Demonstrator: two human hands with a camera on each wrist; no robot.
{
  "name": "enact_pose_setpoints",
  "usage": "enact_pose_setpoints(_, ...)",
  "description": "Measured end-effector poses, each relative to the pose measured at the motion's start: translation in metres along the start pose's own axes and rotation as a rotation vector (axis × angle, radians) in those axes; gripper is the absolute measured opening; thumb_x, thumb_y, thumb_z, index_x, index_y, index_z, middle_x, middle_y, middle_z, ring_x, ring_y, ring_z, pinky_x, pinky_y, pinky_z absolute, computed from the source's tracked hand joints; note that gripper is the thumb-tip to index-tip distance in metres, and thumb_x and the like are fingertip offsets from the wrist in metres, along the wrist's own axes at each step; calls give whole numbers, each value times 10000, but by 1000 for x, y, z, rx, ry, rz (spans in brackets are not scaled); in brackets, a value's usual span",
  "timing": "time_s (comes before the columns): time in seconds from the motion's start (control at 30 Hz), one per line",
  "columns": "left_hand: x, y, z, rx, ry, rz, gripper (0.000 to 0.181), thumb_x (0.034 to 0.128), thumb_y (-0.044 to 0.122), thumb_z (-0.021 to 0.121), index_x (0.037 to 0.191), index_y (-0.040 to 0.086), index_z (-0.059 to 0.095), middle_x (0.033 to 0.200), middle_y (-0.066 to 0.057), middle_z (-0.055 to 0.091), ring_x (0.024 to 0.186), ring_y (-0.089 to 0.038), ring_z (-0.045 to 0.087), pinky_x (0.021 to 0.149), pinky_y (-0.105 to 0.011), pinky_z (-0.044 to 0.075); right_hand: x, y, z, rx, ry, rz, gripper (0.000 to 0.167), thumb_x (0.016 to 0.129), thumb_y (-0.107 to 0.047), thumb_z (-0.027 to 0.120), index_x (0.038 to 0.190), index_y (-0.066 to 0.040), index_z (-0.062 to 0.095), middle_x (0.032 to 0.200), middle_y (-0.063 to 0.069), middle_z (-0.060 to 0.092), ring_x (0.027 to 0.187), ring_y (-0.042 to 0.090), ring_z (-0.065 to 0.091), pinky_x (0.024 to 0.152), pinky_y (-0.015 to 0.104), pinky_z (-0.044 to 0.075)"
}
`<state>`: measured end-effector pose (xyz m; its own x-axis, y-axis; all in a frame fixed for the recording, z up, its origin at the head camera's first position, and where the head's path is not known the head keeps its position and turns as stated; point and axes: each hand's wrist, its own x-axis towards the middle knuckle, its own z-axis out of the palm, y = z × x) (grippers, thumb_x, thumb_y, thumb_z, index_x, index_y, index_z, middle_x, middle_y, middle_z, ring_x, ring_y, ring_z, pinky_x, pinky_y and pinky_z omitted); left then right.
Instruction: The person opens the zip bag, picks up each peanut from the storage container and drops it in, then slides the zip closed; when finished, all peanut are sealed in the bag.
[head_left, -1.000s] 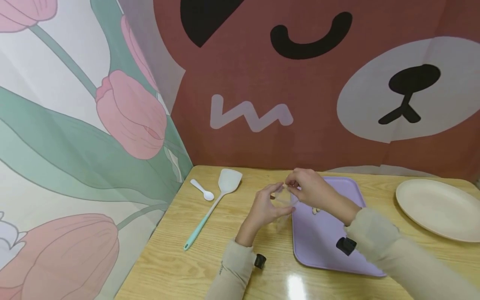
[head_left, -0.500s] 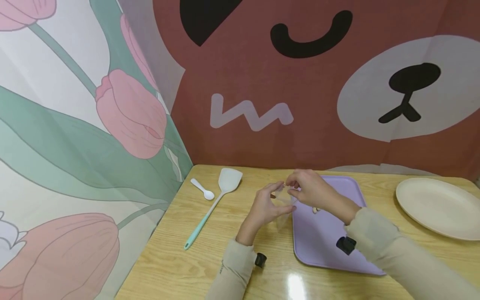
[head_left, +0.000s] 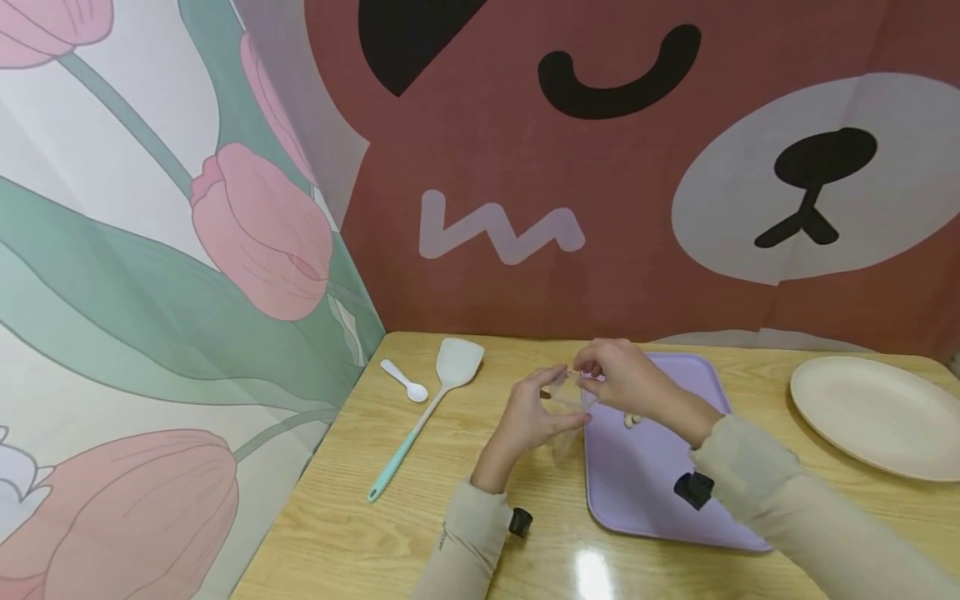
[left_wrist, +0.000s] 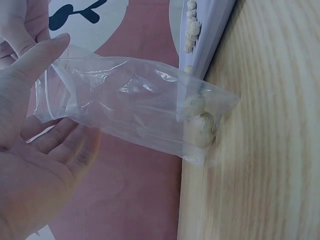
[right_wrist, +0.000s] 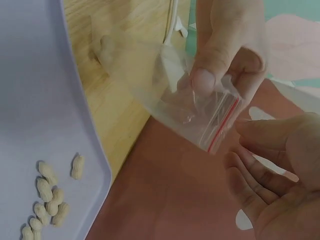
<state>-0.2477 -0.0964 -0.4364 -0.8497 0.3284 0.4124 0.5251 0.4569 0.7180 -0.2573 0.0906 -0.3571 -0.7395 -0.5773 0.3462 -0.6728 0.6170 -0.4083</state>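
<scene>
Left hand grips clear plastic bag at the tray's edge

The bag is near the middle of the head view, just beside the left edge of a purple tray. The left hand holds it near its mouth, thumb on 1 side and fingers on the other. Peanuts lie in its bottom end, at the right of the left wrist view. A red strip runs along the mouth.

The right hand is at the mouth with its fingers bent; whether it grasps anything, I cannot tell.

More peanuts, loose ones, sit on the tray, at lower left in the right wrist view.

On the wooden table, left of centre in the head view, lie a small white spoon and a spatula with a white blade and green handle. A cream oval plate is at the right. Behind the table hangs a bear print; tulips fill the left of the frame.
</scene>
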Motion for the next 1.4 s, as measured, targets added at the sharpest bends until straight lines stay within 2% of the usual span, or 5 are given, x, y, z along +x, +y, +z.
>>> enact_pose_setpoints(0.17,-2,-2,-1,-1,9,-3,724,747,229,893,1347,-23,577,1289,-121,633,1162,-161,589,844,-347,544,3,15,-1,-4,29,36,112,840,-9,760,946,9,733,844,49,672,750,188,650,670,375,565)
enact_pose_setpoints(0.3,-2,-2,0,4,1,-2,726,753,242,890,1350,-23,573,1302,-139,625,1168,-148,585,846,-301,536,6,40,1,-10,25,97,91,867,-26,733,944,21,722,828,54,671,756,217,649,677,406,560)
enact_pose_setpoints(0.63,0,1,1,-3,-20,-15,731,758,246,886,1361,-15,566,1334,-139,608,1182,-142,577,865,-358,537,3,88,44,-50,-231,146,163,805,47,733,961,3,729,848,83,670,770,236,614,709,437,520)
enact_pose_setpoints(1.0,0,0,1,-9,-4,-27,723,762,261,882,1360,0,571,1307,-111,627,1157,-112,586,852,-332,535,1,104,65,-40,-255,192,169,816,85,664,730,-61,665,647,-2,548,565,143,503,567,317,434)
enact_pose_setpoints(1.4,-1,1,1,-25,-1,-39,720,763,254,882,1362,3,570,1295,-111,633,1164,-119,583,864,-315,524,-1,110,68,-39,-190,167,138,816,84,669,764,-36,710,702,11,626,614,153,545,592,353,484)
